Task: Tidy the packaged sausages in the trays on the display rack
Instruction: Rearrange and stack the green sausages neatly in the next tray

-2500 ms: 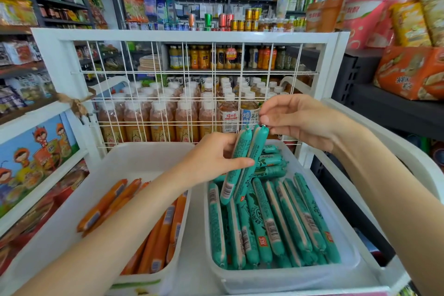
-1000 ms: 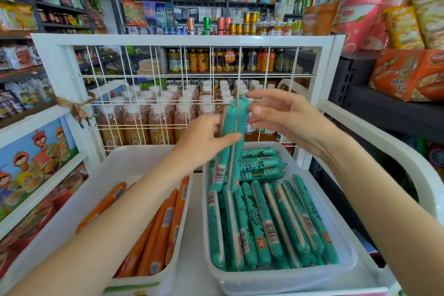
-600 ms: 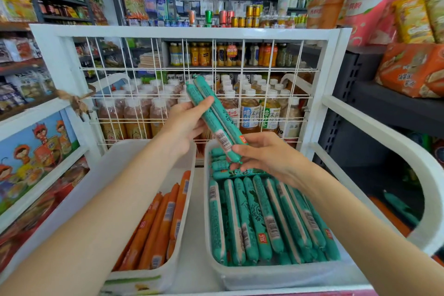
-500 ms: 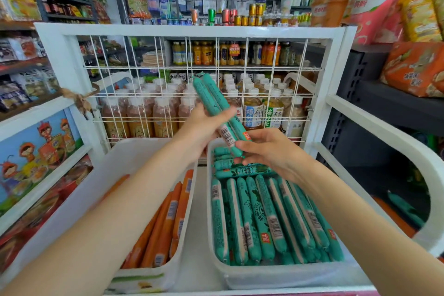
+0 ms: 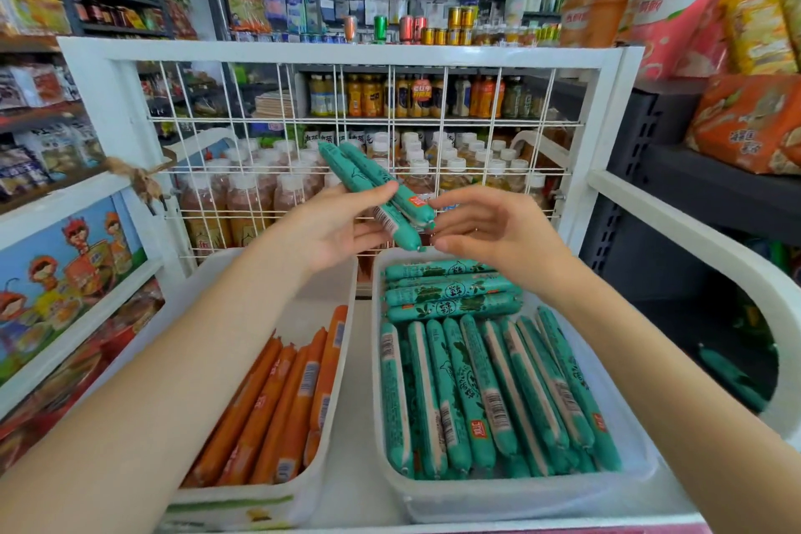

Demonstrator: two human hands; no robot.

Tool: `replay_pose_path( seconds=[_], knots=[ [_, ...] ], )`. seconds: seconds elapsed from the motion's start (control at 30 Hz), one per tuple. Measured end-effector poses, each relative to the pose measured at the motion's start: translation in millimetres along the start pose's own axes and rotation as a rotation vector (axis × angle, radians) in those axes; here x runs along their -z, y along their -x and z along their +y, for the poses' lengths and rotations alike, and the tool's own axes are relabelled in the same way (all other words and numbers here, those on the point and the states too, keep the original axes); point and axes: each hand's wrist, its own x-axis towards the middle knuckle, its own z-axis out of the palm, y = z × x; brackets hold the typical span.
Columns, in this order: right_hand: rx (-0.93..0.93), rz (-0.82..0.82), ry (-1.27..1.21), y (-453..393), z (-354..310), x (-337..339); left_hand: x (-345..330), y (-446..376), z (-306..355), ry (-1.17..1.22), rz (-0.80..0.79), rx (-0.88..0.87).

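Note:
My left hand grips two teal packaged sausages and holds them slanted in the air above the far end of the right tray. My right hand hovers just beside their lower ends with loosely curled fingers; I cannot tell whether a fingertip touches them. The right tray holds several teal sausages in a lengthwise row, with a few lying crosswise at the back. The left tray holds several orange sausages.
A white wire-grid back panel stands behind the trays, with bottled drinks beyond it. A white curved rack rail runs along the right. Shelves with snack packs stand at the right, more shelves at the left.
The two teal sausages were lifted from upright over the tray and turned slantwise. My right hand went from their top ends to their lower ends, and now has eased off them.

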Motion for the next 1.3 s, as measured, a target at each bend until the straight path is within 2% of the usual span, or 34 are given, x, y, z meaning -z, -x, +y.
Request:
replay_pose_path(
  seconds=[0.5, 0.7, 0.97, 1.2, 1.3],
  knots=[
    [0.105, 0.067, 0.096, -1, 15, 0, -11, 5, 5, -0.134, 0.006, -0.119],
    [0.110, 0.076, 0.091, 0, 15, -4, -10, 5, 5, -0.146, 0.024, -0.117],
    [0.172, 0.103, 0.233, -2, 11, -5, -8, 3, 4, -0.124, 0.038, -0.084],
    [0.184, -0.001, 0.373, 4, 9, -8, -2, 0, 4, -0.051, 0.044, -0.012],
    [0.217, 0.043, 0.378, 6, 10, -15, -2, 0, 3, -0.041, 0.029, -0.010]
  ],
)
